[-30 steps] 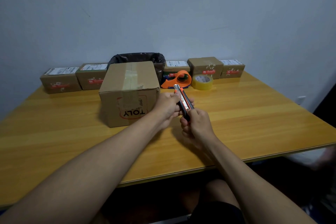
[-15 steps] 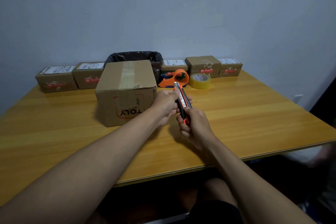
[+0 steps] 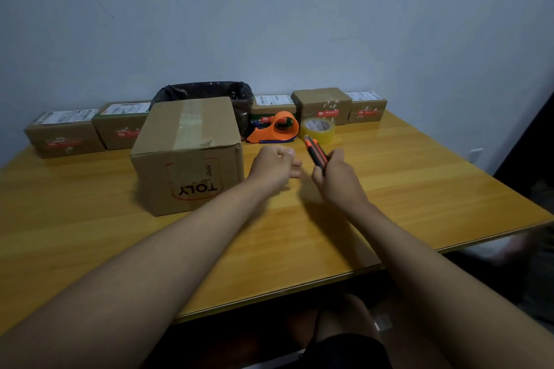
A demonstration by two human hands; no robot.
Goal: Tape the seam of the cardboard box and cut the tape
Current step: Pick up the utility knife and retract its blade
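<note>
A: Your right hand (image 3: 335, 172) sits just right of centre frame, fingers wrapped tight around the orange-and-black utility knife (image 3: 315, 154), its tip pointing up and away toward the tape roll (image 3: 317, 130).

B: And your left hand (image 3: 275, 166)? It's loosely curled beside it, holding nothing, hanging just off the right face of the cardboard box (image 3: 187, 153).

A: That box stands left of centre on the wooden table (image 3: 419, 189), logo upside down. A tape strip (image 3: 189, 126) runs along the top seam and down over the front face, so the taping looks done to me.

B: Is the tape cut, though? The strip's lower end on the front is pale and blurred; I can't tell for sure, but nothing trails from it to the orange dispenser (image 3: 277, 127) behind your hands.

A: Whether the blade is out is too blurred to call. If the cut's made, all you've left is setting the knife down.
</note>
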